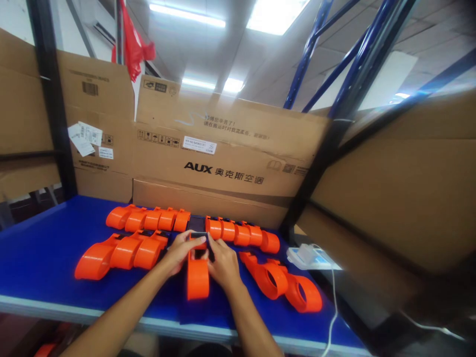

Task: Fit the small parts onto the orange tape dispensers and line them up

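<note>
Two bare forearms enter from the bottom edge, ending in the left hand and the right hand. No sleeves, cuffs or gloves cover them as far as the frame shows. The wrists carry no watch, band or bracelet. The fingers look free of rings, though the picture is too soft to be certain. The nails appear short and unpainted.
</note>
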`<state>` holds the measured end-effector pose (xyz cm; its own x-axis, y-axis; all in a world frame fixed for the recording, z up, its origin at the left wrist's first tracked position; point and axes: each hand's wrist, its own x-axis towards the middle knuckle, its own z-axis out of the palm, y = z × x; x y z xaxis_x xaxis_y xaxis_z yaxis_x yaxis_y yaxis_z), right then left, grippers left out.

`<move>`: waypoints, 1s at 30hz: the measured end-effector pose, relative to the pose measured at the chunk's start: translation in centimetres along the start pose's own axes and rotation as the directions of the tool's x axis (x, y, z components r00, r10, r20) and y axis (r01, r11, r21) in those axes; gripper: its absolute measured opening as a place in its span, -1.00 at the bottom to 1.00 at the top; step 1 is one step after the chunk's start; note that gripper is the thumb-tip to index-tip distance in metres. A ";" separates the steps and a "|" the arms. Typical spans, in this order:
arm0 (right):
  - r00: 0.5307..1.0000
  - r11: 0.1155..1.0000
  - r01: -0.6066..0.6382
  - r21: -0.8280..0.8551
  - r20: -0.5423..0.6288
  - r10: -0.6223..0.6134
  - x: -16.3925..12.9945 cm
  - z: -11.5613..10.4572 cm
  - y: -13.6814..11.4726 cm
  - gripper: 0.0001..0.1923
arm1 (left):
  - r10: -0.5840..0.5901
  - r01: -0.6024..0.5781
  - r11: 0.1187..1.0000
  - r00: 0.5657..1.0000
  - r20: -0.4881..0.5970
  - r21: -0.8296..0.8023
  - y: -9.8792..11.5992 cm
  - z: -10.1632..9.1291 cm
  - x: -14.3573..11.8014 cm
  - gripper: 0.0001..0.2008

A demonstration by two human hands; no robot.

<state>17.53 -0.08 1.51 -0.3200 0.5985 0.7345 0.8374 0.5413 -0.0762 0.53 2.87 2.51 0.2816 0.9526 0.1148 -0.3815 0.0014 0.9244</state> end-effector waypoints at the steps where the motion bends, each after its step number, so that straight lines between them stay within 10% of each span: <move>1: 1.000 1.000 0.005 0.002 -0.009 -0.005 0.0 0.1 0.0 -0.32 | -0.002 0.002 1.000 1.000 0.002 -0.003 0.0 0.0 0.0 -0.62; 24: 0.998 0.971 -0.011 0.237 -0.051 0.023 0.4 -0.7 -0.1 -0.59 | -0.005 0.006 0.999 0.999 0.035 -0.033 0.2 -0.1 -0.1 -0.68; 30: 0.909 0.895 -0.275 0.351 -0.208 0.361 1.0 -1.5 0.6 -0.72 | 0.016 -0.018 0.997 1.000 -0.023 -0.078 0.9 -0.2 0.0 -0.65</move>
<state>18.40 -0.06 3.24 0.1035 0.6165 0.7805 0.6820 0.5273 -0.5069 -0.02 2.94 3.28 0.2554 0.9592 0.1213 -0.4540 0.0082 0.8910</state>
